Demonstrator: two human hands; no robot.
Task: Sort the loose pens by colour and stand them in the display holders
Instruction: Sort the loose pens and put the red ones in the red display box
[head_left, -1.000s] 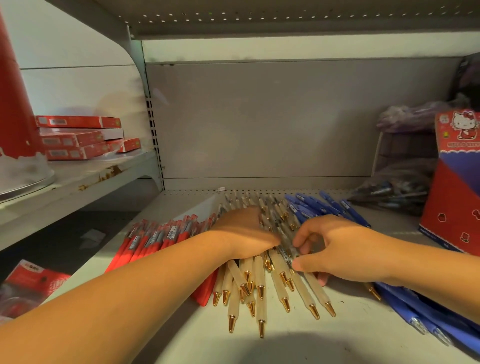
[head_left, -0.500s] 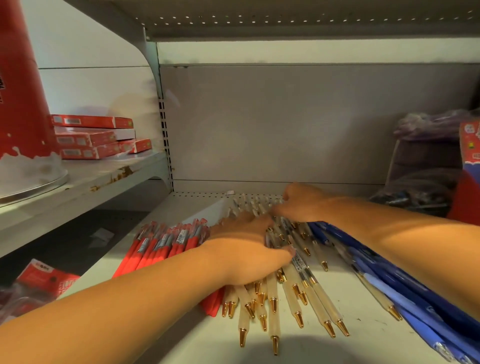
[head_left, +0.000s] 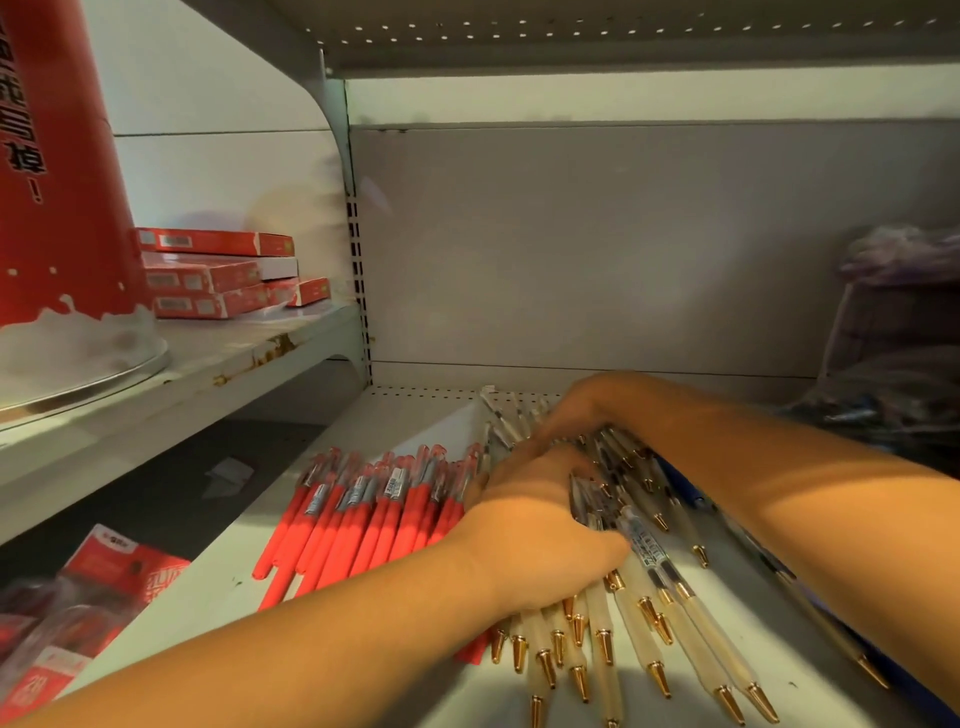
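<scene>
A fan of cream pens with gold tips (head_left: 644, 613) lies on the white shelf (head_left: 223, 577), tips toward me. My left hand (head_left: 535, 525) lies palm down on the middle of this bunch, fingers curled around it. My right hand (head_left: 576, 410) reaches across to the far ends of the same pens, and its fingers curl over them. Several red pens (head_left: 363, 514) lie side by side just left of my left hand. Blue pens (head_left: 685, 493) lie on the right, mostly hidden under my right forearm. No display holder is in view.
Red flat boxes (head_left: 218, 275) are stacked on a side shelf at the left, beside a tall red cone-shaped display (head_left: 52, 182). Red packaged goods (head_left: 83, 618) lie low at the left. Plastic bags (head_left: 893, 338) fill the back right corner. Another shelf hangs close overhead.
My right hand has moved from the near side of the cream pens to their far ends. My left hand stays on the bunch. The view has shifted left and closer.
</scene>
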